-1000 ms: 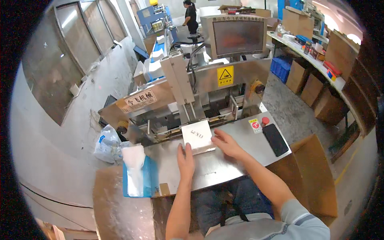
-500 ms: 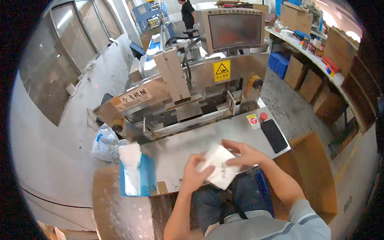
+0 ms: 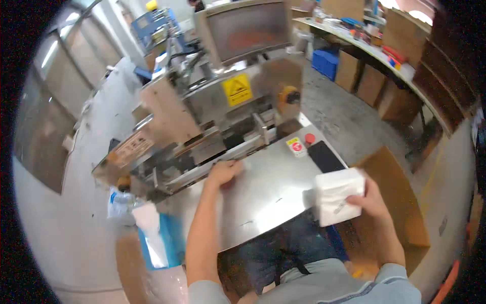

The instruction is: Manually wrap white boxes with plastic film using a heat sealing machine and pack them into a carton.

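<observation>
In my right hand (image 3: 373,202) is a flat, square white packet (image 3: 338,191) with small dark print, gripped at its right side with the thumb on its face. It is held over the right front corner of the metal worktop (image 3: 271,190), near the open cardboard box. My left hand (image 3: 224,173) has reached to the far side of the worktop, at the front edge of the machine (image 3: 207,147). Its fingers are blurred and partly hidden, and I cannot make out anything in them.
A blue box (image 3: 172,238) with white sheet-like material stands at the worktop's left end. A black phone (image 3: 325,156) and a red button (image 3: 310,138) are at the right end. An open cardboard box (image 3: 400,202) stands to the right. A screen (image 3: 249,31) rises above the machine.
Both hands were on the white packet; now only the right holds it, having moved right. The left hand has let go and moved forward to the machine. The view has shifted and turned.
</observation>
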Demonstrator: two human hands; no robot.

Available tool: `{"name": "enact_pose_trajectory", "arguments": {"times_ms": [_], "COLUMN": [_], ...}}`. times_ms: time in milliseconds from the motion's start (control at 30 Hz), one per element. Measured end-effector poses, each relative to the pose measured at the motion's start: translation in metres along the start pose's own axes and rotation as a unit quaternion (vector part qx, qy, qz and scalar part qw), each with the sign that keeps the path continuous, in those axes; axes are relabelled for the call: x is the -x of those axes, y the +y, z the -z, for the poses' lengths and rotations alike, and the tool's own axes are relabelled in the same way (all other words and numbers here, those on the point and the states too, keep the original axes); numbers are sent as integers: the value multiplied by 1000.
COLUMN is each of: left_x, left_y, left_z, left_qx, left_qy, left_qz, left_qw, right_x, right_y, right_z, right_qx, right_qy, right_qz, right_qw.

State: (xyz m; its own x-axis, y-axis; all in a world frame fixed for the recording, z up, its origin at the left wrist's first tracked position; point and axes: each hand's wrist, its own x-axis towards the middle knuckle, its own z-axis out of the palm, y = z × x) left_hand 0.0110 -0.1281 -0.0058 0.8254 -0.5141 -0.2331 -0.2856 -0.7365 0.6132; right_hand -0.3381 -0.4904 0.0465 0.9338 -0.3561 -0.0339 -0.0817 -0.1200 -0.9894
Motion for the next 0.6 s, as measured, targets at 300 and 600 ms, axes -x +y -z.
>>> {"name": "enact_pose_trajectory", "arguments": {"times_ms": [300, 600], "left_x": [8, 150], "left_y": [21, 148], "left_z": [-12, -111], "left_qx": [-99, -269], "left_qy": [73, 128], "left_qz": [-21, -169], "left_qw": [992, 940], "right_x": [120, 219], "right_y": [52, 292], "right_z": [213, 264], "right_qx": [227, 226], "right_qy": [349, 204], "right_qz": [-93, -427], "right_qw": [904, 852]}}
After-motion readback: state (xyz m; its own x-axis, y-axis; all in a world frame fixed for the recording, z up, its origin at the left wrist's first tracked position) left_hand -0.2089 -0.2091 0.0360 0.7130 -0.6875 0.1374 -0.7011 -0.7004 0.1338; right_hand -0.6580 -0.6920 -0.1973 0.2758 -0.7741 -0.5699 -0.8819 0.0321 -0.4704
